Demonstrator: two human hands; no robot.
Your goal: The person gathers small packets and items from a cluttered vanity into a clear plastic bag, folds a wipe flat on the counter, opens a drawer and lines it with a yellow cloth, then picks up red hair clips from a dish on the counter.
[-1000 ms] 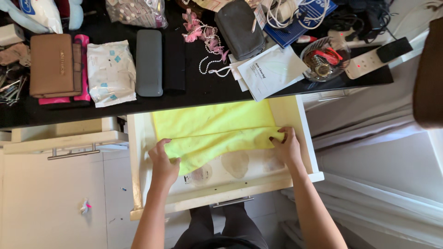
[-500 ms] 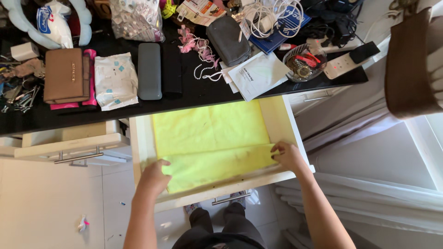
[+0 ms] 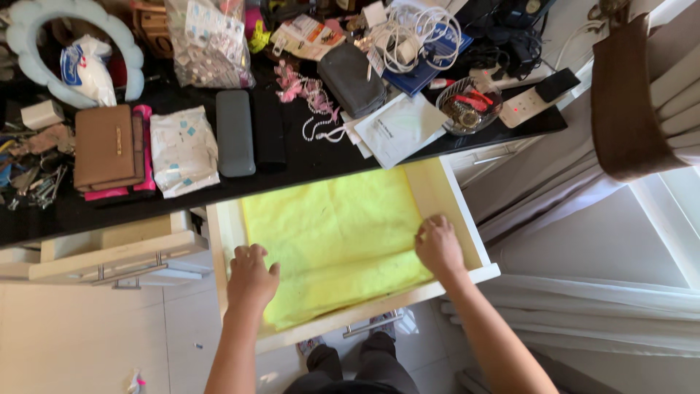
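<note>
I saw both hands down inside the open drawer (image 3: 452, 211), and I take that drawer as my landmark. The left hand (image 3: 251, 276) lay flat on the yellow cloth (image 3: 328, 226) near the drawer's front left corner, fingers spread and pointing toward the back; its grip was released, pressing on the cloth rather than closing round it. The right hand (image 3: 439, 244) rested on the cloth's right edge, close to the drawer's right wall, with the fingers curled at the fabric; I could not tell whether that grip had pinched the edge or was only pushing on it.

The cloth covered nearly the whole drawer floor, with a thicker folded band running along the front, between the two hands. The drawer's metal handle (image 3: 372, 325) showed below its front panel, and the person's dark trouser legs stood just under that.

Behind the drawer ran the black tabletop (image 3: 292, 164), crowded with things. Directly behind the drawer's left part lay a grey case (image 3: 235, 143) and a black case (image 3: 268, 138) side by side. Further left of them were a white packet (image 3: 182, 149) and a brown wallet (image 3: 108, 147) on something pink. Behind the drawer's right part lay a white booklet (image 3: 399, 128) and a small glass bowl (image 3: 468, 106) of odds and ends. To the drawer's left, a second drawer (image 3: 117, 255) stood partly open.
</note>
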